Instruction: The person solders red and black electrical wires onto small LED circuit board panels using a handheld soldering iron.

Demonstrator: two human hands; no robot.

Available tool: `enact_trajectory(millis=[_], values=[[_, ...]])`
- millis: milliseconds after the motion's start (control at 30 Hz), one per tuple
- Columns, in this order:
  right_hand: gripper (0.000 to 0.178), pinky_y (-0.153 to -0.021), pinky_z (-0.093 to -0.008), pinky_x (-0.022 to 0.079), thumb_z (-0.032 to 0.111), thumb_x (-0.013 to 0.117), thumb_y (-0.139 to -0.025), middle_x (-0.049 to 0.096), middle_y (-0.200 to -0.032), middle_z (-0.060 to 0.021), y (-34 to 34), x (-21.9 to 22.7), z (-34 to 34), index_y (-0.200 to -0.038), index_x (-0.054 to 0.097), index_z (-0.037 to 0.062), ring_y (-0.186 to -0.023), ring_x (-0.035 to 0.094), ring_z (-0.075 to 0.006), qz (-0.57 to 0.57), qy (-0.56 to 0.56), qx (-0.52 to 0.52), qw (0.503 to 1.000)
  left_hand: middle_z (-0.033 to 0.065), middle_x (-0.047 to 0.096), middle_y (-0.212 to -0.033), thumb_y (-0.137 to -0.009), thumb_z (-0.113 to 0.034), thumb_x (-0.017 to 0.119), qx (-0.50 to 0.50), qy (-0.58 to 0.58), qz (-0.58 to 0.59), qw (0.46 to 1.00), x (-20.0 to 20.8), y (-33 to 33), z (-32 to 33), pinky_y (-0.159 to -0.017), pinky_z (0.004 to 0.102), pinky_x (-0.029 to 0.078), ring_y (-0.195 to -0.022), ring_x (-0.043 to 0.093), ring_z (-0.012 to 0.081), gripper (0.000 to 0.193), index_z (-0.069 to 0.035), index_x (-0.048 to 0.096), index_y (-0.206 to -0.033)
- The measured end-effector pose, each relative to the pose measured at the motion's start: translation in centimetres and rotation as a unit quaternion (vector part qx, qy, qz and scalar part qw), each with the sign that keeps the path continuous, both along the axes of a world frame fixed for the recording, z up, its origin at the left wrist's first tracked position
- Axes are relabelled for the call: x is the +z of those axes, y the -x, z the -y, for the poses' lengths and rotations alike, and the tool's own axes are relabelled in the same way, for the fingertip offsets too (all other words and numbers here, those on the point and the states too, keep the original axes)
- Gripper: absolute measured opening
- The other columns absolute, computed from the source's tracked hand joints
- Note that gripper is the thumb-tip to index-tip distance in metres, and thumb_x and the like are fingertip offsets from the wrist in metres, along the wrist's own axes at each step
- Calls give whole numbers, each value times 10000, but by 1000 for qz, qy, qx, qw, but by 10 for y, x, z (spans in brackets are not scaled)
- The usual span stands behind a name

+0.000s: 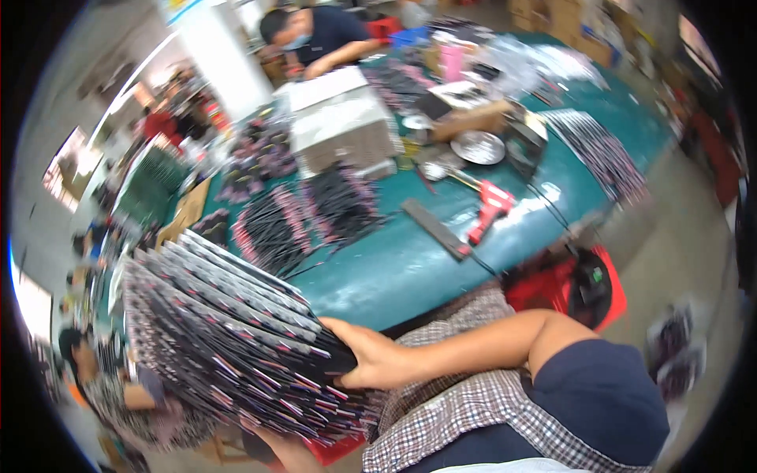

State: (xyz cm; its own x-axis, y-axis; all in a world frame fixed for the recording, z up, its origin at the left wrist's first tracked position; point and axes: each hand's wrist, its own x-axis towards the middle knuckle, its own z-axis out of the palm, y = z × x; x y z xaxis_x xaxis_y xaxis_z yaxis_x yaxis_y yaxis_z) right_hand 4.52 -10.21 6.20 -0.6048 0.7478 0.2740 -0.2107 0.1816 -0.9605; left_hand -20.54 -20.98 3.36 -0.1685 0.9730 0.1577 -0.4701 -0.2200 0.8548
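A thick stack of thin grey-white trays filled with black cables (260, 331) is held tilted in front of me at the lower left. Rows of pink, white and purple cable ends stick out along its near side. My right hand (374, 356) is closed around the stack's right edge, thumb on top. At the lower edge of the stack, my left hand (264, 433) supports it from below; its fingers are mostly hidden under the trays. Just beyond the stack, bundles of black cables with pink ends (276, 229) lie on the green table (378, 288).
A red-handled glue gun (493, 209) and a flat grey bar (435, 229) lie on the table. Farther back are a pile of white trays (343, 126), a foil dish (478, 147) and more cables (599, 154). A red stool (607, 288) stands right. Co-workers (323, 35) sit beyond.
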Motion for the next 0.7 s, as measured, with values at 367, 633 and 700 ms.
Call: enact_trajectory(millis=[367, 633, 700], values=[[667, -977, -314, 459, -18, 700, -665, 630, -1183, -89, -262, 47, 2, -1308, 526, -48, -1079, 590, -173, -10, 75, -422, 904, 70, 585, -1302, -890, -507, 640, -279, 99, -122, 947, 70, -227, -201, -994, 444, 503, -1207, 569, 265, 675, -105, 469, -1404], [440, -867, -278, 506, 37, 545, -774, 672, -1115, -65, -447, 31, 18, -1202, 607, -44, -938, 638, -140, -59, 7, -595, 802, 137, 552, -1361, -852, -376, 767, -543, 27, -48, 838, 87, -469, -272, -1087, 395, 398, -1237, 538, 239, 790, 22, 384, -1417], [434, -866, -277, 513, 55, 531, -795, 676, -1138, -78, -493, 33, 11, -1209, 603, -52, -960, 652, -152, -39, -17, -622, 782, 139, 548, -1372, -844, -368, 772, -569, 15, -13, 822, 83, -525, -284, -1090, 379, 391, -1263, 523, 241, 804, -1, 371, -1436]])
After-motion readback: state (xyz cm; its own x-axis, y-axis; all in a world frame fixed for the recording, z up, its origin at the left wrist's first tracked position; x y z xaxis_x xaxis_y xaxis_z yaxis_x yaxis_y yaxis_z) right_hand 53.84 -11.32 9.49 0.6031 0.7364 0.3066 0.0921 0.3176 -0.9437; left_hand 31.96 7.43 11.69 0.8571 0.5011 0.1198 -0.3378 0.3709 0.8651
